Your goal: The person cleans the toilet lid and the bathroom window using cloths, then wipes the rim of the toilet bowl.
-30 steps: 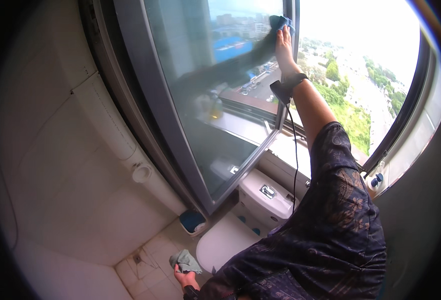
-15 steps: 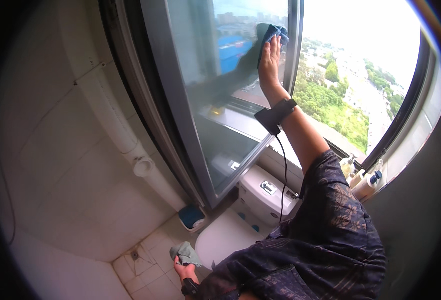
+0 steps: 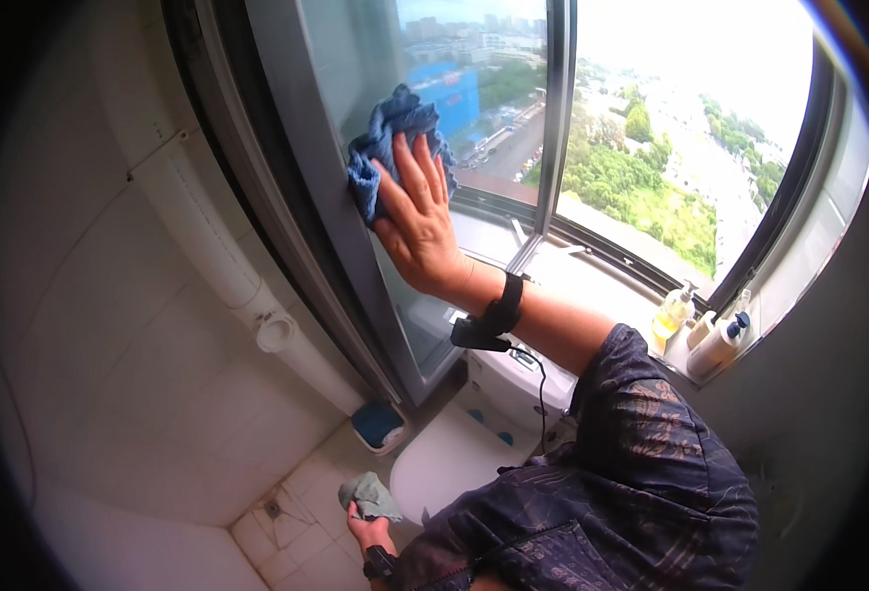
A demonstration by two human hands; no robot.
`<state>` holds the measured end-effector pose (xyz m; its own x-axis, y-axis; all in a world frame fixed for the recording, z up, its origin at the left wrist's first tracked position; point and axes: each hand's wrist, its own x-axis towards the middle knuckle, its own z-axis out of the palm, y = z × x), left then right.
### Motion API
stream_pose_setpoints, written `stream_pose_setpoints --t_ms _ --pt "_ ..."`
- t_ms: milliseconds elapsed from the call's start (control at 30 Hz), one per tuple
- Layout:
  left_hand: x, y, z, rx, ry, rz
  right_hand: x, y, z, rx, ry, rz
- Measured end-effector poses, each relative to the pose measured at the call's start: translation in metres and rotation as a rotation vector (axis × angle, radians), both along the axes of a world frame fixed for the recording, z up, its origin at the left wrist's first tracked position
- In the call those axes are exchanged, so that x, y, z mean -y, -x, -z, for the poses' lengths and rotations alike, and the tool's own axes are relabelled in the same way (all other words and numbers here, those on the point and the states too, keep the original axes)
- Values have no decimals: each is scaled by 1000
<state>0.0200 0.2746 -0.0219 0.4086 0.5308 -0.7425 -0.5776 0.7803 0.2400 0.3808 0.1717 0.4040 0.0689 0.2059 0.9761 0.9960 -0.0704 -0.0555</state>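
My right hand [image 3: 418, 222] presses a crumpled blue cloth [image 3: 400, 123] flat against the glass, fingers spread over it. The cloth lies on the open window sash [image 3: 513, 69], close to its grey frame on the left. Down by the toilet, my left hand [image 3: 367, 529] is closed around a bunched grey-green cloth [image 3: 369, 495]. Its fingers are partly hidden by the cloth. A black band with a small box and a cable sits on my right wrist, and another black band on my left.
Below the sash stands a white toilet [image 3: 444, 463]. A small bin [image 3: 377, 426] with a blue inside is beside it. Pump bottles [image 3: 715, 347] line the sill at right. A white pipe [image 3: 208, 251] runs down the tiled left wall. Beyond the window opening are trees and buildings far below.
My right hand and the blue cloth have moved left and down across the glass, from near the sash's right edge to its left side. My left hand has hardly moved.
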Motion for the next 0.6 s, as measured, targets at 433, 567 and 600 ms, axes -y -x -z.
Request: stream_pose_setpoints --t_ms 433,567,600 --pt "1 2 -1 15 -18 24 29 -110 -1 -58 -125 173" --pt "2 6 3 9 -12 8 39 -153 -3 -168 -169 183" --pt "2 6 4 4 -26 11 42 -163 -4 -199 -182 191"
